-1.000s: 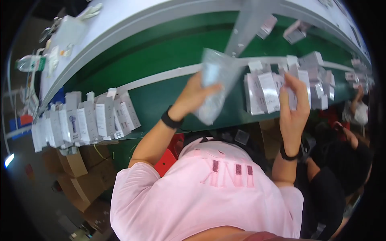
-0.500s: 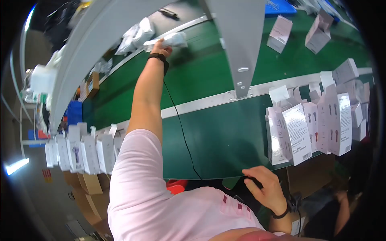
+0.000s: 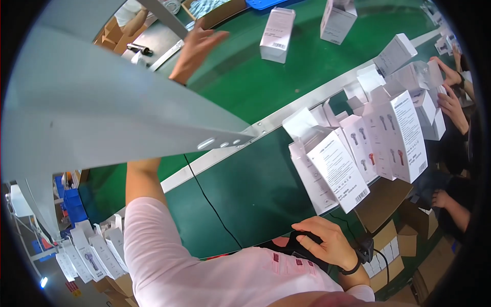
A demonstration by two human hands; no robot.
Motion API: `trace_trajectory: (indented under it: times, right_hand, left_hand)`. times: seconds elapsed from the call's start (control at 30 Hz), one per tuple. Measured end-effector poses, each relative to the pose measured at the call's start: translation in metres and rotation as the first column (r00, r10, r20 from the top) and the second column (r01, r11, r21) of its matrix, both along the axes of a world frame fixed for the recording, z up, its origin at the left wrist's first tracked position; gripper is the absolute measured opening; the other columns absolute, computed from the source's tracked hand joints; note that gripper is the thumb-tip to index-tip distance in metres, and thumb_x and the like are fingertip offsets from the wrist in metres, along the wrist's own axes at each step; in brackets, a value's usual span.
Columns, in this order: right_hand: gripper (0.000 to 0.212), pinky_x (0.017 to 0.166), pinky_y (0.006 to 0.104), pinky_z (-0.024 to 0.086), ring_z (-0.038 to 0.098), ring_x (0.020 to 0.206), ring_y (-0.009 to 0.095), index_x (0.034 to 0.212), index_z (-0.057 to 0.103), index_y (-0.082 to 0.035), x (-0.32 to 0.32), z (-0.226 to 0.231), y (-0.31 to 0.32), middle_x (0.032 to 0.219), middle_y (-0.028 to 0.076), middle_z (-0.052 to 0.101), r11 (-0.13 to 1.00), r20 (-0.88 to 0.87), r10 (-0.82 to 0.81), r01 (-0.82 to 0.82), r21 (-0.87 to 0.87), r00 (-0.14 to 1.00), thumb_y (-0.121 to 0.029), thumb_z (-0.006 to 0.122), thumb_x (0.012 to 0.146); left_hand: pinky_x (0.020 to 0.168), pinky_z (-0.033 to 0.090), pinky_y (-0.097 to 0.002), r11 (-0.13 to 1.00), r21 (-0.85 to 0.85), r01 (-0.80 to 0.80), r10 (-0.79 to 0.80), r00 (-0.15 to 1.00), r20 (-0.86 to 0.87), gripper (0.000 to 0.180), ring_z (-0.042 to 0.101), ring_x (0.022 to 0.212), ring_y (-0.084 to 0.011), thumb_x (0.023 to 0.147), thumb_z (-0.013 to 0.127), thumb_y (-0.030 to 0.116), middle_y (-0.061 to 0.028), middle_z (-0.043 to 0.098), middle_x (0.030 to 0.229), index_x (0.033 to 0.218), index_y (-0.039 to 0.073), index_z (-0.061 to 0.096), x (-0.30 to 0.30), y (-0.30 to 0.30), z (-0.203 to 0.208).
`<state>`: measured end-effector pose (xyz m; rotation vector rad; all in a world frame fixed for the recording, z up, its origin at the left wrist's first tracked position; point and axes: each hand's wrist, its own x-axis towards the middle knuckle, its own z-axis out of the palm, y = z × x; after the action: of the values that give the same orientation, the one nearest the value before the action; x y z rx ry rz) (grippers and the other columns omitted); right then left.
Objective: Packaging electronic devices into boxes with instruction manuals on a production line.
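Note:
My left hand [image 3: 197, 51] reaches far out over the green conveyor belt [image 3: 245, 87], its forearm partly hidden behind a grey metal post [image 3: 128, 112]. Its fingers are spread and nothing shows in them. Nearest to it on the belt stands a white carton [image 3: 277, 36]. Down at the near edge of the dark green bench [image 3: 240, 194], my right hand [image 3: 327, 240] is held loosely bent, thumb apart from the fingers, with nothing visible in it. Just beyond it stand several white printed cartons [image 3: 337, 171] with open top flaps.
A second carton [image 3: 338, 23] stands on the belt. More cartons [image 3: 92, 256] line the bench's left end. A black cable [image 3: 209, 197] crosses the bench. At the right, another person's hands [image 3: 450, 97] work by the cartons. Brown boxes [image 3: 394, 250] lie below, and a blue tray [image 3: 266, 3] is at the back.
My left hand has let go of the clear-wrapped white item it held. The view has swung right, bringing the post across my left arm. My right hand stays near the bench edge.

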<state>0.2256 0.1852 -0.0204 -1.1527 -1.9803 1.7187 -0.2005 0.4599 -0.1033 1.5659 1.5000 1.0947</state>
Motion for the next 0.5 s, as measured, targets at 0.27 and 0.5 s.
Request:
trace_trajectory:
  times: [0.27,0.5]
  right_hand:
    - [0.026,0.072,0.0330,0.051,0.063,0.083,0.028,0.108,0.067,-0.004,0.001,0.008,0.005,0.094,0.013,0.066,0.994,-0.049,0.051,-0.045,0.101,0.998,-0.008,0.069,0.083]
    - [0.024,0.073,0.0366,0.050,0.062,0.084,0.031,0.105,0.066,-0.001,-0.005,0.054,0.002,0.093,0.014,0.064,0.968,-0.027,0.037,-0.029,0.248,0.999,-0.006,0.068,0.082]
  left_hand:
    - [0.083,0.052,-0.0356,0.957,-0.290,0.022,-0.112,0.948,-0.298,0.098,0.065,0.099,-0.0319,0.062,0.074,0.061,-0.0284,0.064,0.105,0.117,-0.018,0.053,0.088,0.068,-0.020]
    - [0.057,0.046,-0.0300,0.900,0.002,-0.436,0.425,0.876,-0.229,0.044,0.056,0.064,-0.0163,0.076,0.078,0.032,-0.0052,0.062,0.079,0.098,-0.002,0.060,-0.024,-0.080,-0.008]
